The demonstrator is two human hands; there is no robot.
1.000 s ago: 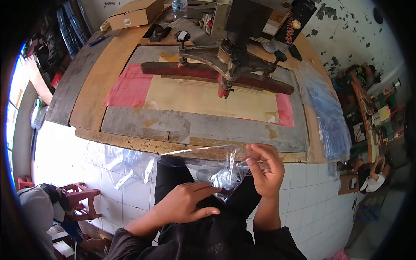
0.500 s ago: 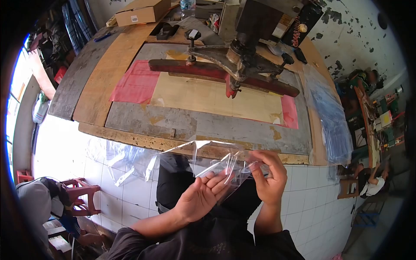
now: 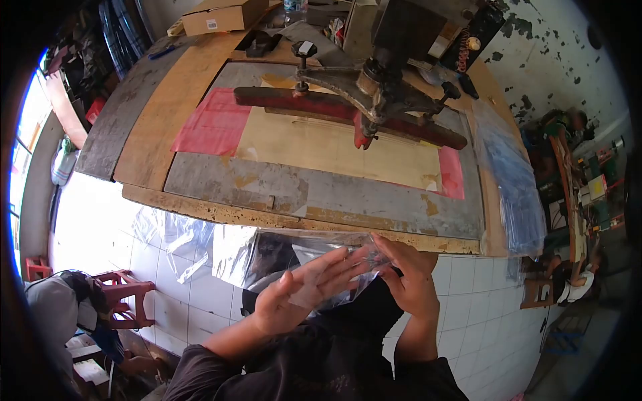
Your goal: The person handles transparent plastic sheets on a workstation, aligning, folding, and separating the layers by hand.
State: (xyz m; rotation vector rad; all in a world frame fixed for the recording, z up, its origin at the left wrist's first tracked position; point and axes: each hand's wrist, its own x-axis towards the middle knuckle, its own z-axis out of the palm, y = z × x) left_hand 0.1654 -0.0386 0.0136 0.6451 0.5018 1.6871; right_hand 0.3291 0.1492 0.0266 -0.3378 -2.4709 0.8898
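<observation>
A clear plastic sheet (image 3: 234, 257), possibly a bag, stretches along the table's front edge between my hands and my lap. My left hand (image 3: 301, 291) lies flat against it, fingers extended to the right, partly seen through the film. The right edge of the plastic is gripped by my right hand (image 3: 411, 274), its thumb and fingers bent around it. Beyond my hands, a machine head with a red-edged bar (image 3: 294, 103) stands over a cream panel (image 3: 341, 147) with pink-red pieces at both ends.
Bluish clear plastic sheets (image 3: 518, 200) are stacked at the table's right edge. More crumpled clear film (image 3: 177, 240) hangs at front left. A cardboard box (image 3: 221, 17) is at the back. Red stools (image 3: 127, 301) and a seated person (image 3: 53, 314) are at left; another person (image 3: 578, 284) is far right.
My left hand has moved up and left, its fingers straightening from a curl to lie flat on the film. The plastic now looks smoother and flatter. My right hand stays near the same spot.
</observation>
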